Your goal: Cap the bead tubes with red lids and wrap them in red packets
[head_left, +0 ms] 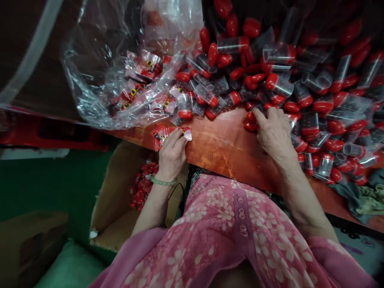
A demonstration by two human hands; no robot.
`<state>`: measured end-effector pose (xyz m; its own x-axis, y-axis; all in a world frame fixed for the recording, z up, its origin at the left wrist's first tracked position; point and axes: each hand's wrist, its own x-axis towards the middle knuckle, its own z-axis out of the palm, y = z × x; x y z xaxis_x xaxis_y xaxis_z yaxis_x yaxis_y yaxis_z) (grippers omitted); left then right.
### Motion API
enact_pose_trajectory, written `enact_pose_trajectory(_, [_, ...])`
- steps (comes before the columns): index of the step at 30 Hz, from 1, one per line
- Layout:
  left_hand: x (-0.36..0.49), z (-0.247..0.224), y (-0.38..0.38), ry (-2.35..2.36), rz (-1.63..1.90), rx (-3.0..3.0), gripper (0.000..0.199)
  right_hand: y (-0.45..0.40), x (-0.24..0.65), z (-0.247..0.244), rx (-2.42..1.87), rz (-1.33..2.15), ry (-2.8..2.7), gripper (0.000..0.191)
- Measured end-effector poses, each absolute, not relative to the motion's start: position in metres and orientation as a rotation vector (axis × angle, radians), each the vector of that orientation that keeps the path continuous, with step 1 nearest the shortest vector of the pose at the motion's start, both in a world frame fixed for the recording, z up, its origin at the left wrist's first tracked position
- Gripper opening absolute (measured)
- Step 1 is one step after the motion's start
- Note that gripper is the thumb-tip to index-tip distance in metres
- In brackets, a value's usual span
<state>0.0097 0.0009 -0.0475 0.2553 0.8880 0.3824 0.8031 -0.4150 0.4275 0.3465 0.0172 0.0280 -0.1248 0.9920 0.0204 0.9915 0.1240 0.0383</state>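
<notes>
My left hand (173,154) wears a pale green bangle and has its fingers closed over a small red printed packet (159,134) with a yellow-and-black bee on it. That packet lies at the front edge of the table; my thumb is hidden. At the near side of a large heap, my right hand (275,130) reaches among clear plastic tubes with red caps (282,85). Thumb and fingers there are apart, close to several red caps (250,122). Whether a tube is touched between them cannot be made out.
A clear plastic bag (99,100) with more red bee packets (136,91) lies open at the left. Below the table edge stands a cardboard box (111,192) holding small red items (142,186). Crumpled cloth (372,196) lies at the right end of the orange-brown tabletop (222,138).
</notes>
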Motion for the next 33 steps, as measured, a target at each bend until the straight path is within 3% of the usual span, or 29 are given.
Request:
enact_pose_trajectory(4, [0.014,-0.044,0.003,1.61,0.888,2.394,0.023,0.024,0.333,0.033,2.06,0.055,2.298,0.047])
enact_pose_trajectory(8, [0.013,-0.045,0.003,1.641,0.788,2.447,0.042,0.031,0.325,0.035,2.061,0.03,2.303,0.047])
enact_pose_trajectory(16, [0.004,-0.053,0.005,1.537,0.807,2.436,0.033,0.042,0.306,0.035,2.165,-0.041,2.319,0.038])
enact_pose_trajectory(20, [0.007,-0.046,0.003,1.476,0.825,2.464,0.023,0.029,0.296,0.023,1.977,0.002,2.551,0.034])
enact_pose_trajectory(25, [0.008,-0.029,0.0,1.364,0.598,2.461,0.028,0.015,0.283,0.004,1.79,-0.065,2.663,0.039])
enact_pose_trajectory(30, [0.007,-0.026,0.004,1.476,0.736,2.576,0.022,0.013,0.282,-0.002,1.919,-0.327,2.653,0.042])
enact_pose_trajectory(33, [0.009,-0.032,0.007,1.528,0.839,2.629,0.018,0.009,0.286,0.001,2.176,-0.798,2.654,0.041])
